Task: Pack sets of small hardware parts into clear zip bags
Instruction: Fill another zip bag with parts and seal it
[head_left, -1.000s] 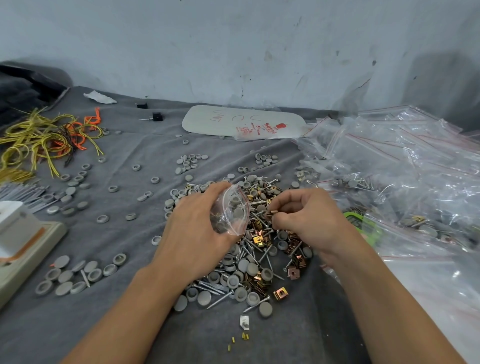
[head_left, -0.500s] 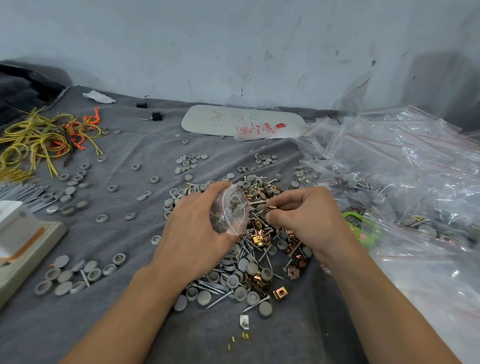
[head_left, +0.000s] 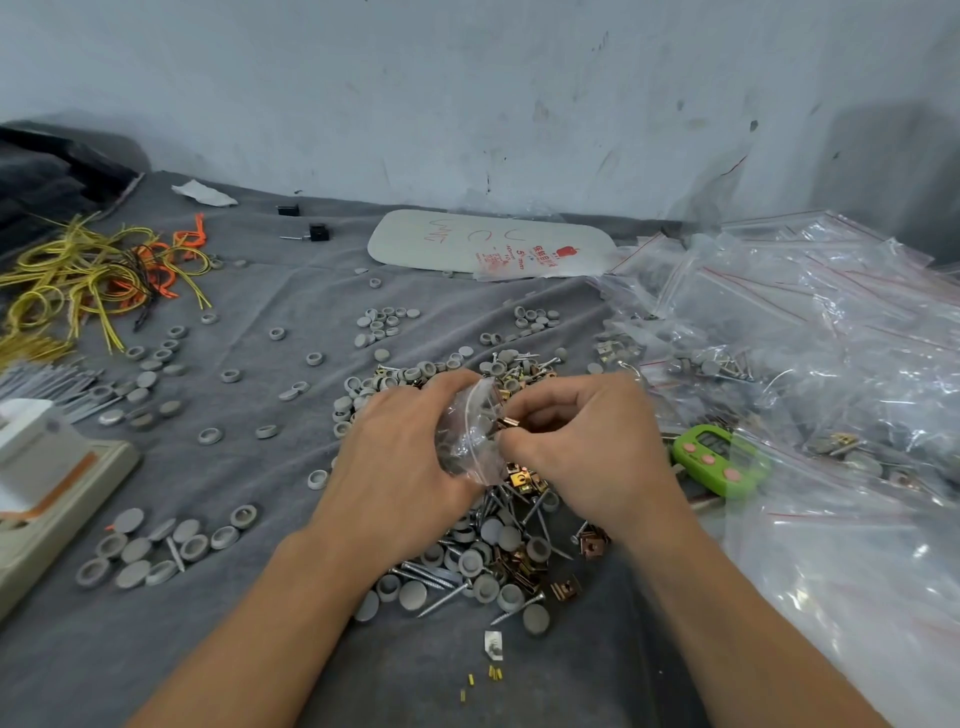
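Clear plastic zip bag (head_left: 470, 431) gripped by left hand (head_left: 400, 462); right hand (head_left: 587, 447) pinches copper metal clip (head_left: 506, 422) at bag's mouth: keep mouth wide.

Matt grey cloth (head_left: 270, 613) under shiny metal screws (head_left: 444, 597) – glossy, crinkled clear plastic bags (head_left: 810, 332) beside them.
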